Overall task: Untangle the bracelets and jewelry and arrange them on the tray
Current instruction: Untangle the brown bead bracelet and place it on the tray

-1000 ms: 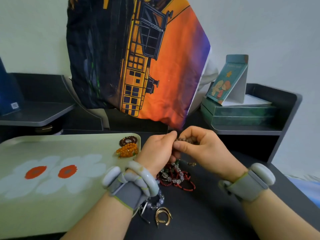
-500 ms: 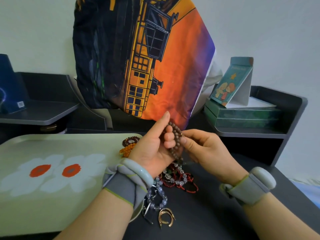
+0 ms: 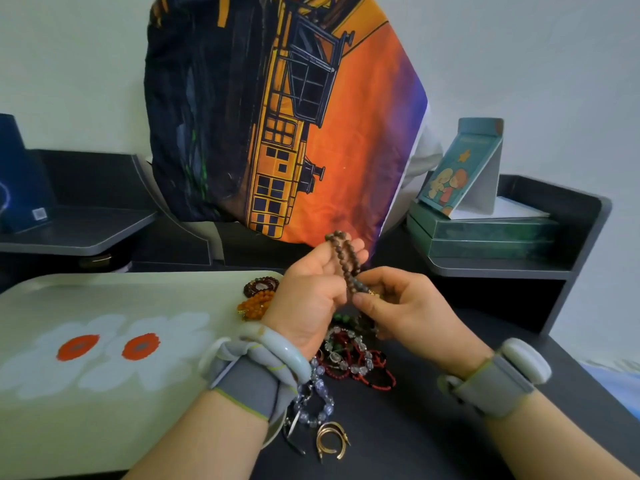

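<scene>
A brown bead bracelet (image 3: 346,256) hangs looped over the fingers of my left hand (image 3: 311,296), which is raised above the table. My right hand (image 3: 398,306) pinches the lower end of that bracelet near a small gold piece. Below the hands a tangled pile of red, clear and green bead jewelry (image 3: 353,358) lies on the dark table. A blue-clear bead bracelet (image 3: 315,400) and gold hoops (image 3: 330,443) lie nearer to me. On the pale green flower tray (image 3: 104,341) sit an orange bead bracelet (image 3: 254,304) and a dark red one (image 3: 261,285) at its far right corner.
A large printed cushion (image 3: 277,116) leans against the wall behind the hands. Green boxes (image 3: 485,233) with a standing card (image 3: 460,171) fill the right shelf. A blue object (image 3: 20,181) stands on the left shelf. Both wrists wear grey bands.
The brown bead bracelet has been lifted up out of the pile and now hangs over my left fingers. My right hand has moved down to pinch its lower end.
</scene>
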Demonstrator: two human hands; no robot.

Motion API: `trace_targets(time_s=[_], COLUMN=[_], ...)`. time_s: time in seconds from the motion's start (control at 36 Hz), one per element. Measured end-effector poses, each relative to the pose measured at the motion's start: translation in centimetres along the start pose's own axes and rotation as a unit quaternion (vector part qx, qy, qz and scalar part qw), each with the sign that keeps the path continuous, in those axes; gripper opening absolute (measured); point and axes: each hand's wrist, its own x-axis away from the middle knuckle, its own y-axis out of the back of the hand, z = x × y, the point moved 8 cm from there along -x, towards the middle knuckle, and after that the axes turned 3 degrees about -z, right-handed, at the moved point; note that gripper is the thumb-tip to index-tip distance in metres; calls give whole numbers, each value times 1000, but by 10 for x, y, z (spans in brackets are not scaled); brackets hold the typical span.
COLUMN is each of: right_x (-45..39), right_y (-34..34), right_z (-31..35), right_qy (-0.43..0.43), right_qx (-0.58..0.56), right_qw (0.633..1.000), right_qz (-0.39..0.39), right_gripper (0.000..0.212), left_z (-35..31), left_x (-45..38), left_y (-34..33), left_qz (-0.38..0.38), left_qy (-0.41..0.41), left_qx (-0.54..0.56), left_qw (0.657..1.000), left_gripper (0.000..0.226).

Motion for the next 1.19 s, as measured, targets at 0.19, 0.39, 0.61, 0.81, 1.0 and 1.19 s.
trace_targets(time_s=[0.19,0.39,0.61,0.81,1.0,1.19], right_x=[-1,-1,-1,-4,-4,-2], right_y=[13,15,14,18,18,7], right_z=[14,18,17,9,3,0], right_qy=[24,18,2,-25,-47,-55], right_qx=[-144,-232,-204,-206,-245,-181], right_qw=[989,972,978,977,967,981], right_qz=[-34,-28,-29,-53,-57,-35], right_gripper=[11,25,32,30,24,18], left_z=[8,10,14,23,18,11], left_x=[3,4,4,13,14,3], left_y=[-5,-9,-4,-15,-16,-3], left_qz=[30,37,33,105,87,50], left_qy=[6,18,41,139,202,156], left_qx=[-135,-155,-229,-128,95,211], left_qw=[990,987,972,976,971,964], left_gripper=[43,21,31,25,12,16])
